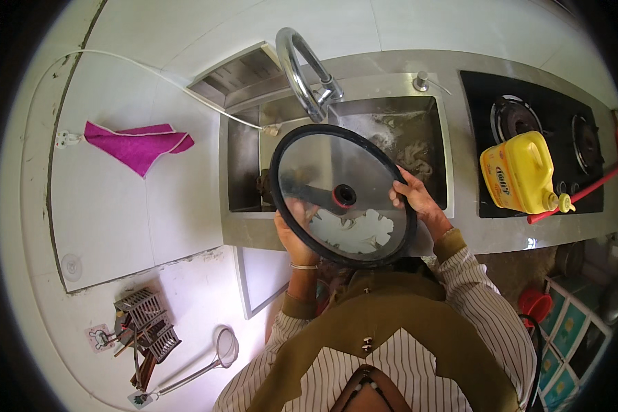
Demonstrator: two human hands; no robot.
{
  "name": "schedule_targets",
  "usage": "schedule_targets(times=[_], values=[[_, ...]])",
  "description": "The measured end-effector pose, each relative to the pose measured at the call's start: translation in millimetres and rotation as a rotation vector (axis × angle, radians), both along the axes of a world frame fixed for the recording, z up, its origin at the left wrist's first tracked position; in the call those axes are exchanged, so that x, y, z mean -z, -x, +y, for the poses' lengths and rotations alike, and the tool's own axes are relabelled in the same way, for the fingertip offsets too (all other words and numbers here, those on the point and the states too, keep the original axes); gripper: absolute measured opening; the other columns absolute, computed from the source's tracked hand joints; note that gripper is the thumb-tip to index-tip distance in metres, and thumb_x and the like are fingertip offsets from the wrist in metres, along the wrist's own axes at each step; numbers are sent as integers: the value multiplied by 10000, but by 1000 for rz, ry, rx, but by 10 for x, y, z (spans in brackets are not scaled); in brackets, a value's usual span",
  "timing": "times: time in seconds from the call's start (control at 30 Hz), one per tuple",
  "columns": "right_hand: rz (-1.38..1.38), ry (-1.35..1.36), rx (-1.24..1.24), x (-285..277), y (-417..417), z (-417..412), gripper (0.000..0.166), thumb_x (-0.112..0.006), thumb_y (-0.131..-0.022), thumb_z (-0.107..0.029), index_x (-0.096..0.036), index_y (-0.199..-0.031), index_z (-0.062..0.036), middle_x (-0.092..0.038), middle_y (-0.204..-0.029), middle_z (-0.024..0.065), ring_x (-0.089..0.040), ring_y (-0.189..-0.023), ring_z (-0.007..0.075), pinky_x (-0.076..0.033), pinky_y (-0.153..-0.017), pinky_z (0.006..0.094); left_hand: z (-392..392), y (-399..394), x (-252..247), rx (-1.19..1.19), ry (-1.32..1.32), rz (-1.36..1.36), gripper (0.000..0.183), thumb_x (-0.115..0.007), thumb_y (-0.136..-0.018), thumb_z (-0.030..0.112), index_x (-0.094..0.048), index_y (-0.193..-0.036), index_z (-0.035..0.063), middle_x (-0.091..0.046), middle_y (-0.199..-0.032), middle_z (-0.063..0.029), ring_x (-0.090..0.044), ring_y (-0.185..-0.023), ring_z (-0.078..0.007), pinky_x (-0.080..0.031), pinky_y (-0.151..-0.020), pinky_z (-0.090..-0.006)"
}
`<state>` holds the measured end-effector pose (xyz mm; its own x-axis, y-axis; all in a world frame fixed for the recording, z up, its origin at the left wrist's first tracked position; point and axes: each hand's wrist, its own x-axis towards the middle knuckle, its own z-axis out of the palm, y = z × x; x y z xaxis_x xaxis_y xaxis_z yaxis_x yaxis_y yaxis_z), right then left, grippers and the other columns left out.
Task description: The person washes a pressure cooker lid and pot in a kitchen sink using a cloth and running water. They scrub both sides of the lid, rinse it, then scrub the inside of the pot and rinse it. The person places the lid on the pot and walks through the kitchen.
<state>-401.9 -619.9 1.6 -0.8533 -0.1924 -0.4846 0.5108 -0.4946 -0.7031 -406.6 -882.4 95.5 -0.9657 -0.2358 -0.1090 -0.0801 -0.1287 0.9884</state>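
Note:
A round glass pan lid with a black rim and a dark central knob is held tilted over the front edge of the steel sink. My left hand grips its lower left edge, partly seen through the glass. At the right edge, my right hand has fingers and thumb closed on the rim. Behind the lid, the right basin holds sudsy water and a soaked greyish cloth. The chrome faucet arches above the lid's upper edge.
On the black gas hob to the right stands a yellow plastic jug beside a red tube. A magenta cloth hangs on the left wall, with a utensil rack and wire strainer lower down.

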Motion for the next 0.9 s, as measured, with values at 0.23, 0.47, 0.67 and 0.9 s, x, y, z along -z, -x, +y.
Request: schedule_targets(times=[0.23,0.47,0.67,0.9], values=[[-37,-47,-79,-26,58,-53,516,-485,-934,-168,-298,-1412,-116,-558,-720,9,-494,-585,84,-393,-538,219,271,224,58,149,-494,-237,239,-537,-920,277,-526,-950,40,-582,-959,-100,-575,-932,-195,-488,-804,-339],[29,-169,-33,146,-8,-32,450,-495,-932,-184,-377,-1357,-94,-554,-735,9,-507,-601,80,-408,-522,227,446,115,69,169,-279,-329,346,-400,-950,442,-422,-796,132,-545,-853,-47,-584,-746,-195,-523,-546,-315],[51,-184,41,222,7,-15,445,-520,-926,-224,-401,-1324,-63,-572,-813,36,-528,-664,102,-443,-577,254,754,89,78,184,-328,-11,240,-387,-981,142,-466,-779,41,-486,-734,-48,-522,-759,-183,-463,-727,-325],[24,-154,99,12,4,168,621,-476,-905,-477,-333,-1400,-131,-405,-1363,167,-430,-1226,284,-345,-1001,434,1239,579,-435,235,-235,158,188,-489,-951,172,-472,-824,35,-451,-669,-3,-470,-651,-90,-400,-636,-244]])
